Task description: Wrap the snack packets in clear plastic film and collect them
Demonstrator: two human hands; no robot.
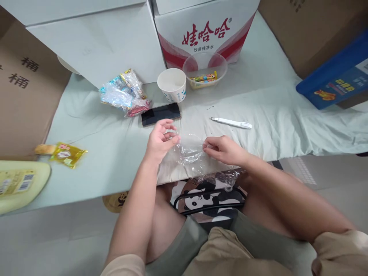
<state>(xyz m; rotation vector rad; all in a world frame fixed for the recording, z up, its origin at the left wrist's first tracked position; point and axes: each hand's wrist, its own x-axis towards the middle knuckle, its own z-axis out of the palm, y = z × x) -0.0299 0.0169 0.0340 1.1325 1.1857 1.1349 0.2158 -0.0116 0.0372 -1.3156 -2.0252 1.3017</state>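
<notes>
L hand (163, 140) pinches one side of the clear wrap (191, 147) w/ thumb & fingertip, other fingers loose. R hand (222, 149) is curled up & grips the other side, so the wrap is btwn the hands. More film (228, 183) hangs below R hand; can't tell if it's the same bit. Best to hold both sides soft & pull slow, bc thin wrap may rip. Mind the tool (231, 122) just past R hand & the phone (161, 114) just past L hand.
</notes>
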